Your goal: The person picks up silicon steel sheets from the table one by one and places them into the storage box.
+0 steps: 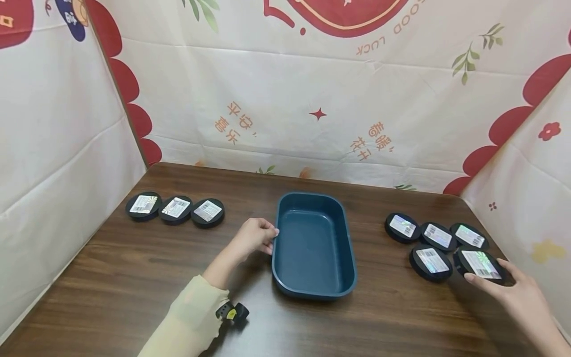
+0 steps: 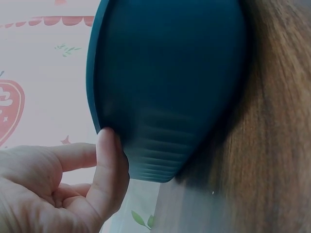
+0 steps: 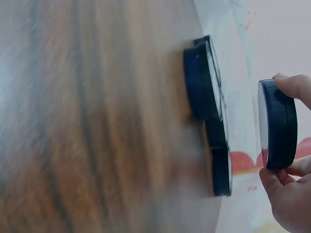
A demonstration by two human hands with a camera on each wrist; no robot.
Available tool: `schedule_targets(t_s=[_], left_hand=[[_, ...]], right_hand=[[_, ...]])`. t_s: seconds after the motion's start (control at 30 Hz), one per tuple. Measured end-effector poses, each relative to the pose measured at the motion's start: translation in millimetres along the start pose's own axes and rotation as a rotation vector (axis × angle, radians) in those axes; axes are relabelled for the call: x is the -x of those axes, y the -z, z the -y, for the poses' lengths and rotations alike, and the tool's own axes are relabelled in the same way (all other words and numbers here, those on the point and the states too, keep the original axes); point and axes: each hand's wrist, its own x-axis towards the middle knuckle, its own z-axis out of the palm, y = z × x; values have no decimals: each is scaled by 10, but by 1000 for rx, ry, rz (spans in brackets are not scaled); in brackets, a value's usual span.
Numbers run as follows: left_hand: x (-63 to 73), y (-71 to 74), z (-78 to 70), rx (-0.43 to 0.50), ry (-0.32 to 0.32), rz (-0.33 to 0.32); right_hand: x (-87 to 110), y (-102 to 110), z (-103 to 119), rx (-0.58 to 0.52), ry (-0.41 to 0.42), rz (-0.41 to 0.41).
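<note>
A deep blue rectangular plastic bin (image 1: 312, 243) stands at the middle of the wooden table. My left hand (image 1: 256, 234) pinches its left rim; in the left wrist view the thumb (image 2: 109, 160) lies against the bin wall (image 2: 160, 160). At the right, my right hand (image 1: 517, 287) grips a round black flat case (image 1: 482, 264) with a white barcode label on top. Thumb and fingers hold it by opposite edges. In the right wrist view the held case (image 3: 279, 124) is apart from the black cases (image 3: 197, 82) standing on the table.
Several more labelled black cases (image 1: 431, 263) sit close together by the held one. Three similar cases (image 1: 176, 209) stand in a row at the far left. Printed white cloth (image 1: 285, 89) walls the table's back and sides.
</note>
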Motion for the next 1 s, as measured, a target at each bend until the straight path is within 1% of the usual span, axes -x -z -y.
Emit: schedule_targets(t_s=[0.07, 0.3, 0.53, 0.8, 1.0], left_hand=[[-2, -6, 3, 4, 3, 2], [-10, -14, 19, 3, 0, 4], [-21, -7, 15, 1, 7, -5], [-7, 0, -11, 5, 8, -1], [-9, -1, 10, -4, -4, -6]], right_hand=[[28, 18, 68, -4, 17, 5], [109, 10, 326, -32, 163, -3], [163, -51, 712, -45, 244, 9], [223, -160, 1165, -25, 316, 80], [264, -227, 1377, -31, 363, 131]])
